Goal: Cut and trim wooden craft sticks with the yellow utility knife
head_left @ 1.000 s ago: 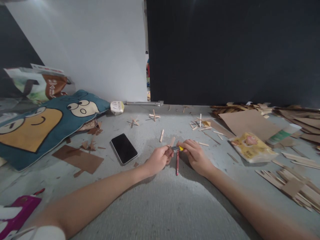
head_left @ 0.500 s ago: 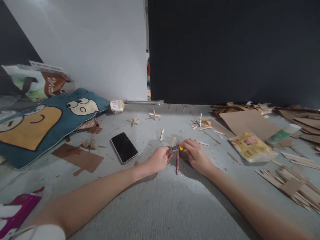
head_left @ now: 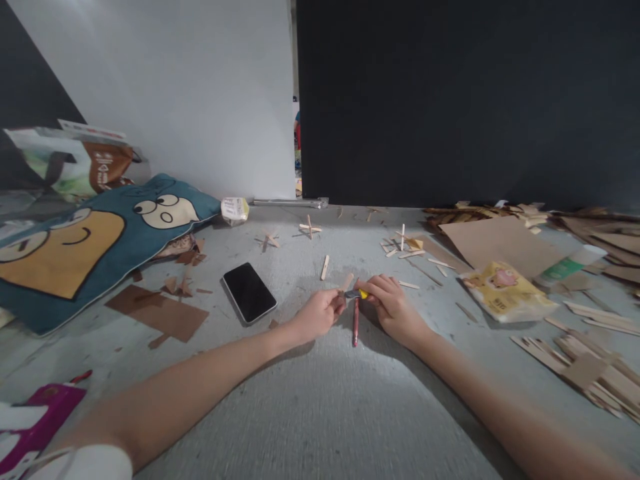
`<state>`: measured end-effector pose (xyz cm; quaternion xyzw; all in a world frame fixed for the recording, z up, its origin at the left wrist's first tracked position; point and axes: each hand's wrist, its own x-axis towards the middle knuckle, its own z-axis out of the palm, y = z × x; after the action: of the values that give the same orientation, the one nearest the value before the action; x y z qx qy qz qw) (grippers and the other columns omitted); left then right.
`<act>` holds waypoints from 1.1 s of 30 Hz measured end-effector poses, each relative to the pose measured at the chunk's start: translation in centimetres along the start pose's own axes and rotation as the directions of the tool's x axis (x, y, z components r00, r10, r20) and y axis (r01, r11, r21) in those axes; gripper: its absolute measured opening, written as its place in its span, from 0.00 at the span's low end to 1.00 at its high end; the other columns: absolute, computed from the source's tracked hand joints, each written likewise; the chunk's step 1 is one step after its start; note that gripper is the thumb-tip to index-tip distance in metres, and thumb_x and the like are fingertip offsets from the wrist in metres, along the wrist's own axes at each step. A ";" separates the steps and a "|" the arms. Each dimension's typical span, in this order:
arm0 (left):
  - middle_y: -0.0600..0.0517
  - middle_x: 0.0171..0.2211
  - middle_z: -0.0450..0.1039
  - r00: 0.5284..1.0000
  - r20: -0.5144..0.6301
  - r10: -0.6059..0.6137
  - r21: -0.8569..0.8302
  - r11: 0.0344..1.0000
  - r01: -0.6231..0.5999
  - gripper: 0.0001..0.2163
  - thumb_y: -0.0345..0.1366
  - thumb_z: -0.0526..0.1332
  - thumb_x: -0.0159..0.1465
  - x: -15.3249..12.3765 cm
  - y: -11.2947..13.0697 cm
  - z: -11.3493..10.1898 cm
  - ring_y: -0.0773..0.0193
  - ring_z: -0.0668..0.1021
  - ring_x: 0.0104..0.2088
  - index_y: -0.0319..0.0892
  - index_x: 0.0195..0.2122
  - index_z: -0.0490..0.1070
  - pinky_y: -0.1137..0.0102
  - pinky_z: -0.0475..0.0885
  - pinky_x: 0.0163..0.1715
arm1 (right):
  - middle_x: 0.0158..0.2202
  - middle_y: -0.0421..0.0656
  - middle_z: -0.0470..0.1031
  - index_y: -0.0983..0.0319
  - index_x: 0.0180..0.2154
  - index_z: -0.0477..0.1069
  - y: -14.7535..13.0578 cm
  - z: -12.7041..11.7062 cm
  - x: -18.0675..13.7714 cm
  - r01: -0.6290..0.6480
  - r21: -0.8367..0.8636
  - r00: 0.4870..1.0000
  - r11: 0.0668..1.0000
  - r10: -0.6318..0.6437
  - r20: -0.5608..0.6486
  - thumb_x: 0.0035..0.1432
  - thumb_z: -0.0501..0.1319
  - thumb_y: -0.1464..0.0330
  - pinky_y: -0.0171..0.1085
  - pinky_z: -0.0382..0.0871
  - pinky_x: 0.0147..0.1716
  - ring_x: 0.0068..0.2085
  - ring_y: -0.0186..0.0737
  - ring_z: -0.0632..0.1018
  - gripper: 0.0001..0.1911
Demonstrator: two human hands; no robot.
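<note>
The grey surface [head_left: 320, 413] is the biggest thing before me, and all things lie on it. At far left is one blue cushion [head_left: 75, 247] with a cartoon face. At far right is one large sheet of brown cardboard [head_left: 495, 243], and nearer to me on that side one heap of flat wooden sticks [head_left: 585, 363], too many for counting. One smaller cardboard piece [head_left: 157, 313] lies at left, near the cushion. One yellow packet [head_left: 505, 293] lies just in front of the large sheet. One black phone [head_left: 249, 292] lies face up, left of my hands.

My two hands meet in the middle. My right hand [head_left: 393, 307] has its fingers closed on one small yellow tool [head_left: 356, 294], whose grey metal end points to my left hand [head_left: 317, 315]. The left fingers are curled together at that metal end; if they pinch it, I cannot tell. One red pen [head_left: 355, 323] lies on the surface between both hands, its far end under the tool. One single short stick [head_left: 325, 267] lies just behind, apart from my hands. Further back I count two small crosses of sticks [head_left: 309, 228].
</note>
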<state>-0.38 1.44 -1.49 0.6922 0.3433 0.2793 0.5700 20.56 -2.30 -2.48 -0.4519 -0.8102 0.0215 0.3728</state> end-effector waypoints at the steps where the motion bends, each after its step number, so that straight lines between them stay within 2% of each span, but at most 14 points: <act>1: 0.59 0.19 0.56 1.000 -0.004 0.002 0.016 1.000 -0.002 0.12 0.39 0.56 0.65 0.0 0.1 0.0 0.70 0.58 0.20 0.44 0.25 0.60 0.73 0.53 0.22 | 0.37 0.48 0.75 0.57 0.54 0.76 -0.1 0.0 0.0 0.008 -0.002 1.000 1.000 -0.008 0.003 0.72 0.47 0.76 0.46 0.63 0.40 0.40 0.49 0.72 0.22; 4: 0.59 0.18 0.56 1.000 -0.014 0.006 0.017 1.000 -0.006 0.12 0.37 0.56 0.65 -0.1 0.4 0.1 0.70 0.58 0.20 0.44 0.24 0.59 0.73 0.53 0.22 | 0.37 0.48 0.75 0.57 0.55 0.75 -0.4 0.0 0.0 0.030 -0.009 1.000 1.000 -0.030 -0.009 0.72 0.47 0.76 0.45 0.63 0.40 0.40 0.49 0.72 0.22; 10: 0.61 0.18 0.51 1.000 0.006 0.005 -0.104 0.995 -0.004 0.08 0.33 0.54 0.62 -0.5 0.6 -0.1 0.71 0.55 0.19 0.45 0.26 0.58 0.74 0.52 0.21 | 0.38 0.47 0.75 0.57 0.55 0.75 -0.2 0.1 0.0 0.000 -0.021 1.000 1.000 0.000 -0.020 0.72 0.47 0.76 0.45 0.63 0.41 0.40 0.49 0.73 0.22; 18: 0.58 0.21 0.58 0.999 -0.022 0.040 0.035 0.999 -0.039 0.09 0.36 0.57 0.62 -0.1 0.0 0.3 0.69 0.59 0.23 0.44 0.25 0.60 0.74 0.55 0.23 | 0.38 0.47 0.75 0.57 0.55 0.75 -0.3 0.1 0.0 0.050 -0.044 0.999 0.998 -0.051 -0.017 0.70 0.48 0.78 0.44 0.64 0.39 0.40 0.49 0.73 0.22; 26: 0.61 0.19 0.51 0.999 -0.040 0.018 -0.088 0.996 -0.021 0.10 0.36 0.55 0.62 -0.4 0.5 0.2 0.71 0.56 0.20 0.45 0.24 0.57 0.74 0.53 0.22 | 0.38 0.47 0.75 0.56 0.56 0.74 0.0 0.3 -0.1 0.007 -0.045 1.000 0.999 -0.008 -0.025 0.69 0.48 0.78 0.45 0.64 0.40 0.40 0.49 0.73 0.24; 33: 0.58 0.21 0.58 0.999 -0.039 0.009 -0.022 1.000 -0.010 0.08 0.34 0.57 0.60 0.0 -0.1 0.4 0.69 0.60 0.23 0.44 0.25 0.60 0.74 0.56 0.24 | 0.38 0.48 0.75 0.58 0.56 0.74 -0.4 0.2 0.0 0.061 -0.068 0.998 0.996 -0.063 -0.026 0.70 0.48 0.77 0.45 0.64 0.39 0.40 0.49 0.73 0.22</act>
<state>-0.06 1.20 -1.62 0.6819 0.3479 0.2991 0.5697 20.14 -2.49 -2.46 -0.4390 -0.8187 -0.0236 0.3695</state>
